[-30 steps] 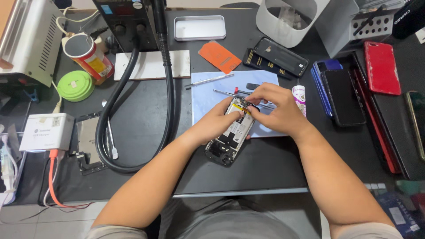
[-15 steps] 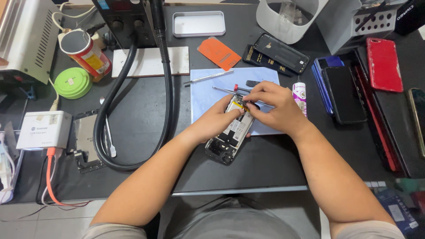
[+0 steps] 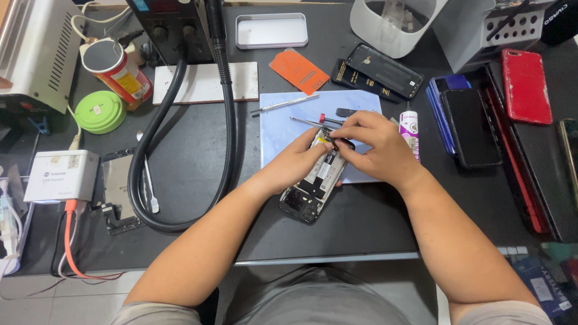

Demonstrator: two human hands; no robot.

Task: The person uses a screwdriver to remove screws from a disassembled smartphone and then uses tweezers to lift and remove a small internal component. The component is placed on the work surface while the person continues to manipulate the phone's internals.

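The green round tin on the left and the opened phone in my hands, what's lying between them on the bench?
In the head view, the thick black hose loops across the dark bench between the green round tin and the opened phone.

Two hands [image 3: 301, 162] [image 3: 376, 147] are seen on one opened phone [image 3: 316, 183]; one red phone [image 3: 525, 78], one green disc [image 3: 100, 111], one metal tray [image 3: 271, 30] and one orange card [image 3: 299, 70] are counted.
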